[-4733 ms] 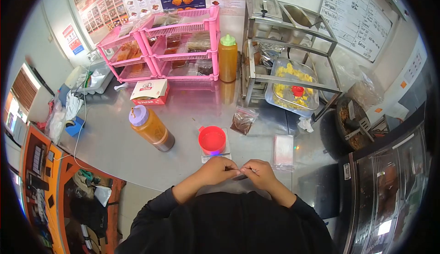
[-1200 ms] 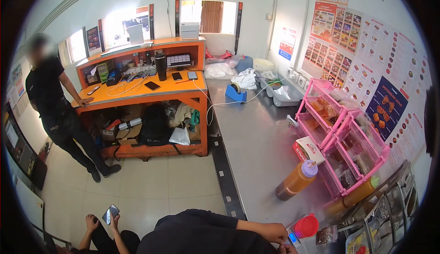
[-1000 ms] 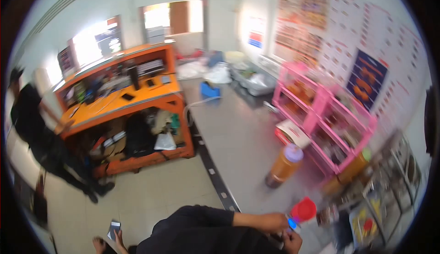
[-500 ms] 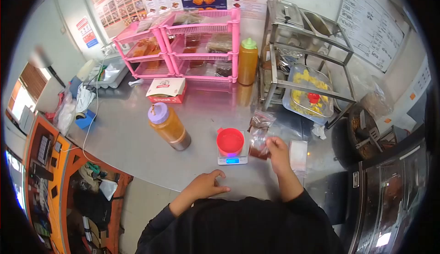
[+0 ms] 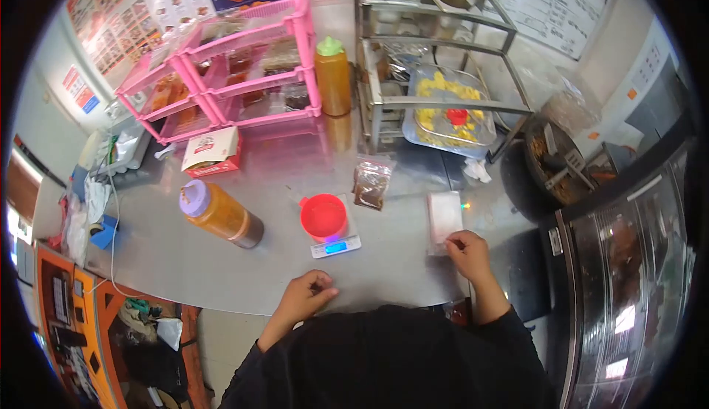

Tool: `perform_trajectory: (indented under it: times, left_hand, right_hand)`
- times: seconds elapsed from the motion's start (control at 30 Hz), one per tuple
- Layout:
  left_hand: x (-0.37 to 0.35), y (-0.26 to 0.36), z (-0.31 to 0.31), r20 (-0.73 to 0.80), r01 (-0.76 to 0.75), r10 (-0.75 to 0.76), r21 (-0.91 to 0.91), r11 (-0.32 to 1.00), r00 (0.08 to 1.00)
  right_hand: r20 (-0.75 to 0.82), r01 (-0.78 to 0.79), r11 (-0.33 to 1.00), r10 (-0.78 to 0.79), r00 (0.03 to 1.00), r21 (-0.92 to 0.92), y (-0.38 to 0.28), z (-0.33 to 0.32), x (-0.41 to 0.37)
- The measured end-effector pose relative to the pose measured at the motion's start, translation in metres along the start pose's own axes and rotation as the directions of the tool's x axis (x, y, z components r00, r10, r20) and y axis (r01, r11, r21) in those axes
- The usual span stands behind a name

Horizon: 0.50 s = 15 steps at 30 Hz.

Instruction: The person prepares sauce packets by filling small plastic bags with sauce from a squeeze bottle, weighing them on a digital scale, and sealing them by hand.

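A red cup [image 5: 323,217] sits on a small digital scale [image 5: 336,246] with a lit blue display. Behind and right of it lies a clear bag of brown contents [image 5: 373,181]. My right hand [image 5: 467,252] touches the near end of a stack of clear, whitish bags [image 5: 444,215], its fingers pinched; whether they grip a bag is too small to tell. My left hand [image 5: 306,295] rests near the table's front edge, below the scale, with its fingers curled but apart and nothing in them.
A purple-capped sauce bottle [image 5: 221,213] stands left of the scale. Behind are a red-and-white box [image 5: 212,150], pink racks [image 5: 251,77], a green-capped bottle [image 5: 332,80] and a metal rack [image 5: 443,103] holding a tray of yellow pieces.
My right hand has let go of the brown-filled bag and moved right to the whitish bags. The view has turned to the right. My left hand's fingers are more curled.
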<state>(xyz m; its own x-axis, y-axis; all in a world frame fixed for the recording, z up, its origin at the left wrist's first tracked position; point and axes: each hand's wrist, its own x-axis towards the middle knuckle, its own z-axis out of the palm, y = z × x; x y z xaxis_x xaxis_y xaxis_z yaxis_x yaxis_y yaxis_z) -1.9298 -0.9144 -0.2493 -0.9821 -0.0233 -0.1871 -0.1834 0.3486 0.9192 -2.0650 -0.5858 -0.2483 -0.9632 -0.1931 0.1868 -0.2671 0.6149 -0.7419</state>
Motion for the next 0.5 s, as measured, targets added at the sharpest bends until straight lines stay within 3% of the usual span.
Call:
perform_trajectory:
  times: [0.1,0.2,0.3,0.5]
  left_hand:
    - [0.013,-0.004,0.008,-0.102,-0.123,0.121,-0.013,0.992,0.987]
    - [0.023,0.01,0.015,-0.061,-0.157,0.156,-0.01,0.988,0.986]
    - [0.028,0.02,0.02,-0.009,-0.191,0.191,0.012,0.982,0.982]
    - [0.028,0.023,0.031,0.07,-0.165,0.166,-0.012,0.986,0.984]
  right_hand:
    - [0.045,-0.001,0.962,0.014,0.999,-0.272,0.013,-0.019,-0.023]
    - [0.046,0.232,0.901,-0.232,0.972,-0.367,0.035,0.0,-0.035]
    - [-0.016,0.167,0.826,-0.208,0.978,-0.538,0.024,0.01,-0.036]
    - [-0.038,0.097,0.799,-0.148,0.988,-0.593,0.027,0.022,-0.019]
